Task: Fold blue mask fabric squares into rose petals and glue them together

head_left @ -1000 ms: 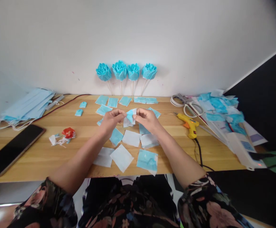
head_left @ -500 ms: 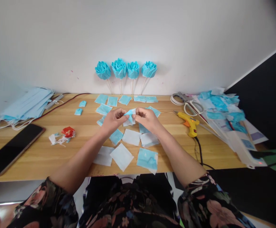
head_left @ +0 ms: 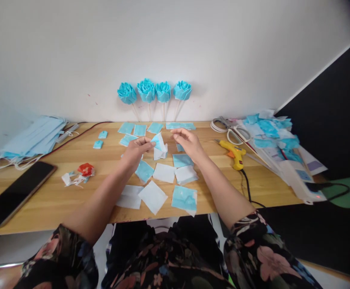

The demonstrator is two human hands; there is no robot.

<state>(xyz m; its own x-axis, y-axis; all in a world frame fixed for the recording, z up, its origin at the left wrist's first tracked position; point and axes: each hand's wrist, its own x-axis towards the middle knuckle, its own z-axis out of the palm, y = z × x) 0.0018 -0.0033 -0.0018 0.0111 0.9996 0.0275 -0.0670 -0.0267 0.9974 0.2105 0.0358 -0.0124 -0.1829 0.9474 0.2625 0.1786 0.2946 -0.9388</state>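
Note:
My left hand [head_left: 137, 150] pinches a partly folded piece of blue-and-white mask fabric [head_left: 160, 147] between thumb and fingertips. Its white side hangs loosely to the right. My right hand [head_left: 187, 143] is apart from that piece, with thumb and fingers slightly spread and nothing visible between them. Beneath and around both hands lie several cut fabric squares, some blue side up like the blue square [head_left: 184, 198], others white like the white square [head_left: 153, 196]. Two small folded blue pieces, one a folded petal shape [head_left: 98, 144], rest to the left.
Several blue fabric flowers on sticks [head_left: 146, 90] lean against the wall. A yellow glue gun [head_left: 235, 153], scissors [head_left: 237, 134] and a heap of blue scraps [head_left: 268, 126] are on the right. Stacked masks [head_left: 32, 136], a phone [head_left: 17, 194] and a red crumpled piece [head_left: 85, 169] occupy the left.
My right hand has let go of the fabric piece and moved slightly right. The left hand still holds it, and its white part has opened out. The view has shifted slightly.

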